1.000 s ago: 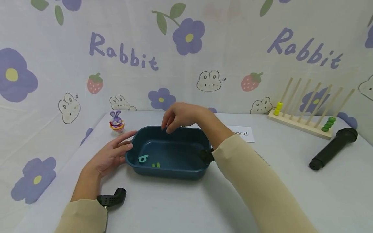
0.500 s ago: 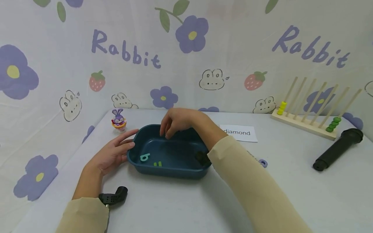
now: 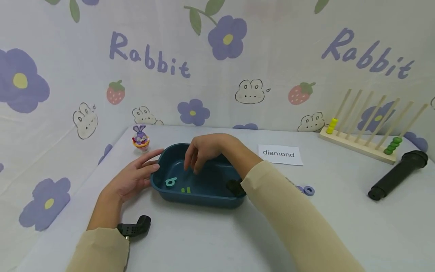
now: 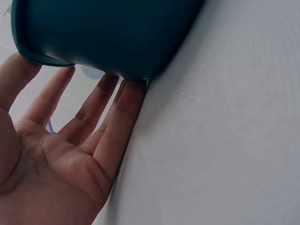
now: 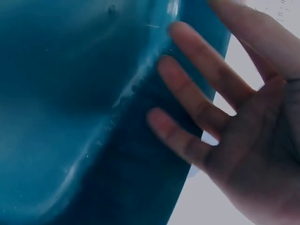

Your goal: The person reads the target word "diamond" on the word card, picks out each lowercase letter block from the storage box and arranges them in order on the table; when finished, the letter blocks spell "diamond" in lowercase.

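Observation:
My left hand holds steady at the left end of a dark teal plastic basin, its straight fingertips touching the outer wall in the left wrist view. Inside the basin, my right hand hangs with fingers pointing down. Spread and loosely bent, those fingers have nothing between them in the right wrist view; the tip of the thumb is cut off there. A small turquoise letter-shaped piece lies on the basin floor at the left. Close by, two short green bars show above the front rim.
A card reading "diamond" lies behind the right forearm. Purple ring-shaped pieces are partly hidden by the sleeve. A wooden peg abacus and a black cylinder stand at right; a purple rabbit figurine stands back left.
My right hand has lowered from above the far rim into the basin and come slightly nearer. The card and purple rings show more. My left hand stays at the basin's end.

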Demonstrator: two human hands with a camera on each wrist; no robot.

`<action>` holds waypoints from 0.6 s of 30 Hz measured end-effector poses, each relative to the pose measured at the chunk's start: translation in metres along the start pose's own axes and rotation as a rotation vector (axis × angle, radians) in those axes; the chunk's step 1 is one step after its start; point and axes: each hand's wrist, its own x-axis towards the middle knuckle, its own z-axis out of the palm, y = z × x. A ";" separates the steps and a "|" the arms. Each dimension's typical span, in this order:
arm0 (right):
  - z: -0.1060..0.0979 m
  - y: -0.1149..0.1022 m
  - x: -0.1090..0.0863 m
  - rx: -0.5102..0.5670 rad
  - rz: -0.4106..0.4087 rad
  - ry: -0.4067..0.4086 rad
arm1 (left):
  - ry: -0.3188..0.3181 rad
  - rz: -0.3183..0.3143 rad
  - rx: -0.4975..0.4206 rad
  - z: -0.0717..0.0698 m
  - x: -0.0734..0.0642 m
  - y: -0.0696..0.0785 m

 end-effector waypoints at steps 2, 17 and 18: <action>0.002 0.000 0.002 -0.005 0.022 -0.046 | 0.000 0.004 0.000 0.000 -0.001 0.001; 0.019 0.005 0.020 0.068 -0.047 -0.188 | -0.010 0.016 0.025 0.001 -0.001 0.001; 0.020 0.004 0.021 0.080 -0.057 -0.204 | -0.009 0.015 0.024 0.001 -0.001 0.001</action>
